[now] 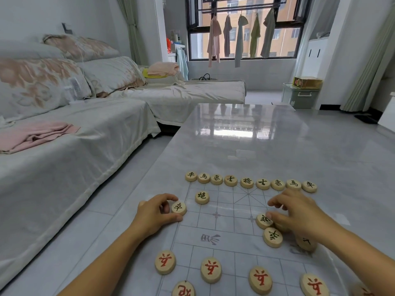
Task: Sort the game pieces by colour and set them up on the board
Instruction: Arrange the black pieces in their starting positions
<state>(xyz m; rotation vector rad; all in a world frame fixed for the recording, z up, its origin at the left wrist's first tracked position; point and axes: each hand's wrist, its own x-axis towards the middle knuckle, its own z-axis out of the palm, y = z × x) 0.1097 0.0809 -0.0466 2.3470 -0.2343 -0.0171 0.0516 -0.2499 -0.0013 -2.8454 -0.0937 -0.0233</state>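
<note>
A thin printed board [226,210] lies on the glossy table. Along its far edge stands a row of round wooden pieces with black characters [247,182]; a lone black piece [202,197] sits just below the row's left part. My left hand [156,214] pinches a black pawn [179,207] at the board's left edge. My right hand [299,212] is curled over a small cluster of black pawns; its thumb touches one [264,220], another [272,237] lies beside it. Red-lettered pieces [210,269] line the near side.
The grey marble-look table [245,135] stretches away beyond the board. A covered sofa [64,146] with cushions and a folded pink cloth runs along the left. A green storage box [300,96] stands on the floor near the window.
</note>
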